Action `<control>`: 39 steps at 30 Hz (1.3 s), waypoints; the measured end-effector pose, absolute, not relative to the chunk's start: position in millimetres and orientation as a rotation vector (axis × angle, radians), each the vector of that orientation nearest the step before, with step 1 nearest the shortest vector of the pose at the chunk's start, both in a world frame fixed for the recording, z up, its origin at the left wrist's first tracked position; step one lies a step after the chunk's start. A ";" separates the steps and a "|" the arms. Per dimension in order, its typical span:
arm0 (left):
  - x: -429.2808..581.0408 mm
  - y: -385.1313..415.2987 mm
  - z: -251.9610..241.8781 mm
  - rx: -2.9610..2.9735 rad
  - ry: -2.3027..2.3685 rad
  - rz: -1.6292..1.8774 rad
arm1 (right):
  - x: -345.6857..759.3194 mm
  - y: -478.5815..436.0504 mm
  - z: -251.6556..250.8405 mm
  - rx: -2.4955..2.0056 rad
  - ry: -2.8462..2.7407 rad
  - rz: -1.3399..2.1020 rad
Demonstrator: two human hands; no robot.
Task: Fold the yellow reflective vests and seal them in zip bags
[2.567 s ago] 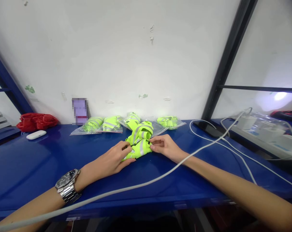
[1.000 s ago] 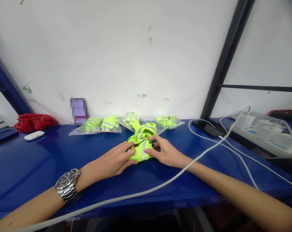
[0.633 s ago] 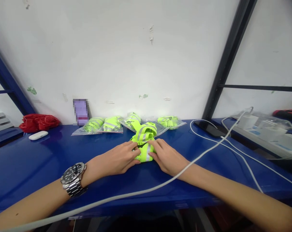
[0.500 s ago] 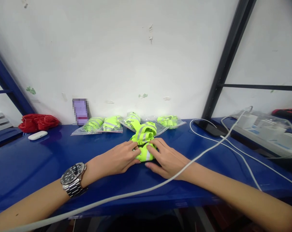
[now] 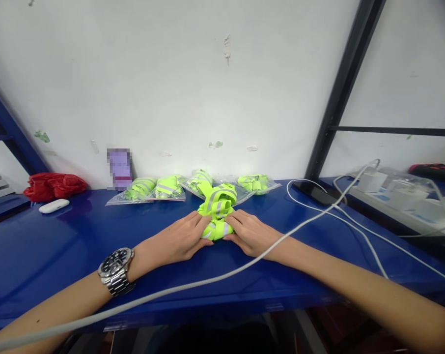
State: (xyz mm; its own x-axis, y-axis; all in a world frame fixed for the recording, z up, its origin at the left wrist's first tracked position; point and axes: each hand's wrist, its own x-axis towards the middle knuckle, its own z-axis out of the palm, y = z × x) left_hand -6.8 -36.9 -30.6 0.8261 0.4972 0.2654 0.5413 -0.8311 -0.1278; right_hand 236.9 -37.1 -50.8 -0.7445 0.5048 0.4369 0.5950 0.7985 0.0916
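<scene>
A bundle of neon-yellow reflective strap point(image 5: 217, 229) with silver stripes lies on the blue table point(image 5: 97, 231), its loops heaped up at the back. My left hand point(image 5: 189, 235), with a metal watch point(image 5: 116, 270) on the wrist, grips the bundle's left side, fingers curled over it and thumb at the front edge. From the right, my right hand point(image 5: 250, 232) holds the other side, its fingers likewise bent over the strap. Fingertips of both hands are partly hidden by the folds.
Clear bags with folded yellow straps point(image 5: 169, 187) lie along the wall. A white cable point(image 5: 208, 282) crosses in front of my forearms. At left are a red plastic bag point(image 5: 55, 186) and a white case point(image 5: 54, 206); at right, a dark phone point(image 5: 313, 192) and a power strip point(image 5: 399, 196).
My right hand's fingers and thumb have drawn in closer round the bundle. Both hands now press it from the sides, and the bundle looks flatter at the front.
</scene>
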 end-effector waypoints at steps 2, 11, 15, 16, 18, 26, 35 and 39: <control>-7.3 -35.0 -32.6 -2.815 -0.819 -0.360 | 237.5 -35.6 -50.5 -0.840 -2.581 -0.306; 0.3 -39.4 -17.4 -2.966 -1.031 -0.368 | 239.9 -33.5 -44.5 -0.870 -2.395 0.108; 1.1 -39.6 -11.1 -2.980 -1.190 -0.415 | 236.3 -35.9 -41.0 -0.959 -2.294 0.221; 1.3 -37.9 -9.7 -2.987 -1.227 -0.429 | 235.0 -36.2 -40.4 -0.999 -2.263 0.233; 2.4 -31.8 -7.4 -3.039 -1.274 -0.458 | 232.2 -36.2 -39.3 -1.092 -2.211 0.248; 11.6 1.8 1.2 -3.291 -1.608 -0.331 | 232.1 -27.0 -38.1 -1.331 -2.225 0.166; 16.6 10.8 8.0 -3.227 -1.820 0.023 | 237.0 -27.6 -53.0 -0.791 -2.340 -0.215; 11.6 5.4 3.4 -3.021 -1.550 -0.085 | 241.0 -34.6 -44.1 -0.682 -2.478 -0.282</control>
State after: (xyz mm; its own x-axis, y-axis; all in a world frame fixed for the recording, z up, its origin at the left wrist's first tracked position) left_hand 11.6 5.4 3.4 0.5890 0.8050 -0.0710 0.7923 -0.5580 0.2466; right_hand 241.0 -34.6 -44.1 -0.7203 0.4102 0.5594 0.5254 0.8492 0.0539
